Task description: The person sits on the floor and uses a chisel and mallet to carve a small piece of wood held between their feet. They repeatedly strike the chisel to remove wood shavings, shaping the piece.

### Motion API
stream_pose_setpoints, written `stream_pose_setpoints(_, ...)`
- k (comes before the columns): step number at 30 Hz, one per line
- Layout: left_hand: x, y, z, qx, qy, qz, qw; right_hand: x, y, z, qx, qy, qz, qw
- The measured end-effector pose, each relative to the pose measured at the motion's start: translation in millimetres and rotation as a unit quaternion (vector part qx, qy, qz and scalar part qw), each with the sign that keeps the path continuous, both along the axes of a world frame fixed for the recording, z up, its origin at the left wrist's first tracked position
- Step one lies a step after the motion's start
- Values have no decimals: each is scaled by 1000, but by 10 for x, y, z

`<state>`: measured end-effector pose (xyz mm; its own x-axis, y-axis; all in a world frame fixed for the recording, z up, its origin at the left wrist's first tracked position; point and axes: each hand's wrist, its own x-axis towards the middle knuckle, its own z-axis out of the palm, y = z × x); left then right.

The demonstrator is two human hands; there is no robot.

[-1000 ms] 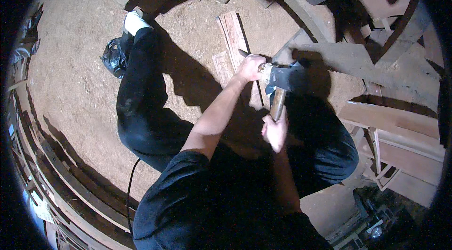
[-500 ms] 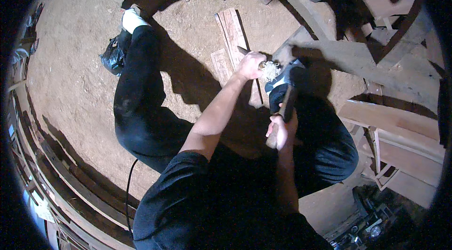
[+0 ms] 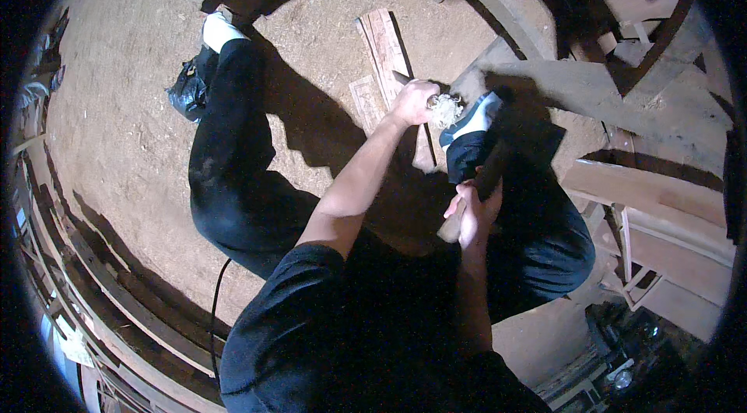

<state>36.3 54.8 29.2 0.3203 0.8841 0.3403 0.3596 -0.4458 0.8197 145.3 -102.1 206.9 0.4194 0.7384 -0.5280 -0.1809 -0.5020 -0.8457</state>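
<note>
Head view, looking straight down on a person in dark clothes seated on a sawdust-covered dirt floor point(image 3: 132, 125), legs spread.

The left hand point(image 3: 415, 100) reaches out toward 12 o'clock from the body. Its fingers are closed around a pale tuft of curly wood shavings point(image 3: 445, 110), which sticks out on the 3 o'clock side of the fist. Under that hand lies a long reddish carved wooden plank point(image 3: 383, 43), running from the fist toward 12 o'clock. A smaller carved wooden piece point(image 3: 364, 100) lies just beside the plank at its 8 o'clock side.

The right hand point(image 3: 475, 215) sits at about 5 o'clock from the left hand, near it but not touching. Its fingers are wrapped around the light wooden handle of a dark-headed tool point(image 3: 476, 197), whose dark part rises toward 12 o'clock across the trouser leg; what kind of head it has cannot be told in the shadow.

The person's right foot in a white and blue shoe point(image 3: 471, 119) rests just beside the shavings, at their 3 o'clock. The left foot in a white shoe point(image 3: 219, 30) is stretched toward 11 o'clock, near a black crumpled plastic bag point(image 3: 185, 91).

Stacked pale wooden boards point(image 3: 661, 203) lie at 3 o'clock, and a black cable point(image 3: 215, 304) trails over the floor at 7 o'clock.
</note>
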Motion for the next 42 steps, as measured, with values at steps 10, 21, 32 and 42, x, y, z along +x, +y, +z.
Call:
stream_pose_setpoints(10, 14, 40, -70, -1, 5, -2, 1000, 42, 28, -142, -46, -2, 60, 997)
stream_pose_setpoints(21, 43, -6, -68, 14, 37, -19, 999, 32, -40, -168, -71, 52, 48, 995)
stream_pose_setpoints(32, 17, 0, -76, 15, 54, -42, 998, 41, -55, -257, -132, 46, 48, 989)
stream_pose_setpoints(42, 48, 2, -141, 31, 15, -33, 999, 46, -60, -441, -65, -14, 107, 992)
